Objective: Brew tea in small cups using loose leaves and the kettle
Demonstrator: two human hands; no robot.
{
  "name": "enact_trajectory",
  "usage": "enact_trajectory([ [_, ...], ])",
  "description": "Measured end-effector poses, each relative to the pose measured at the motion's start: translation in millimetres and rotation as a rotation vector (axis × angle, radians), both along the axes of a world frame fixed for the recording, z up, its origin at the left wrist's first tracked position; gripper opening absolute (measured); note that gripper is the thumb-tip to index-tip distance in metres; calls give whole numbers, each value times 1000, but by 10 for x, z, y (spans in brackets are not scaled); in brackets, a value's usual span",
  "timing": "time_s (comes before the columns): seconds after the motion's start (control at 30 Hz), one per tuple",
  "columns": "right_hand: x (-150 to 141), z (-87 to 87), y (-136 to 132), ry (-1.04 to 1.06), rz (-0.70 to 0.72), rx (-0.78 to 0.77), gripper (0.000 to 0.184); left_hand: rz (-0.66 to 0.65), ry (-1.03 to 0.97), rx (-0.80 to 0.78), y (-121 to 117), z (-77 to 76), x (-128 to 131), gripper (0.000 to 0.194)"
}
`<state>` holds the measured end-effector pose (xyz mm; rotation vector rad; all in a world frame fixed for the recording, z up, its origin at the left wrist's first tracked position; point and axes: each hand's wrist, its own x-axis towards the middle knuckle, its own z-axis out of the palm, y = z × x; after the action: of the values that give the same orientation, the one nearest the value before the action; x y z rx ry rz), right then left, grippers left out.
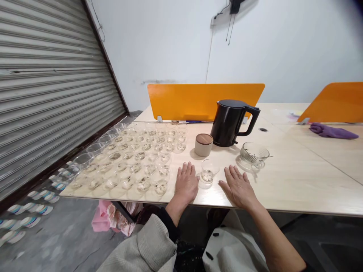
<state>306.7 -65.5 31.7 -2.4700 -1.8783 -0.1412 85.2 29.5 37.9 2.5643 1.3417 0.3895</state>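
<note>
Work over the broad pale wood-grain table [295, 177], well within the near edge. Mind the close-set rows of small clear cups [140, 156] with dark flecks inside, filling the left side; avoid drifting left into the nearest row. Treat the tall black lidded kettle [227, 124], far and slightly right, as possibly hot. See the left hand [186, 184] and right hand [239, 189] laid palm down on the near tabletop, opened flat, fingers straight, gripping nothing. Avoid sweeping right into the ribbed clear-glass vessel with a handle [254, 153], or forward into the squat grey canister with a brown lid [203, 145]. Find the single small clear cup [208, 173] between both hands, upright, just beside the left thumb; handle gently, best from both sides, to avoid tipping.
</note>
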Motion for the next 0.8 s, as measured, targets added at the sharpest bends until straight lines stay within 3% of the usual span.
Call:
enact_trajectory([
  [0.23, 252, -1, -97, 23, 105, -1, 70, -4, 2, 9, 5, -41, 5, 58],
  [0.8, 89, -23, -63, 17, 37, 0, 70, -28, 78, -25, -57, 57, 22, 60],
])
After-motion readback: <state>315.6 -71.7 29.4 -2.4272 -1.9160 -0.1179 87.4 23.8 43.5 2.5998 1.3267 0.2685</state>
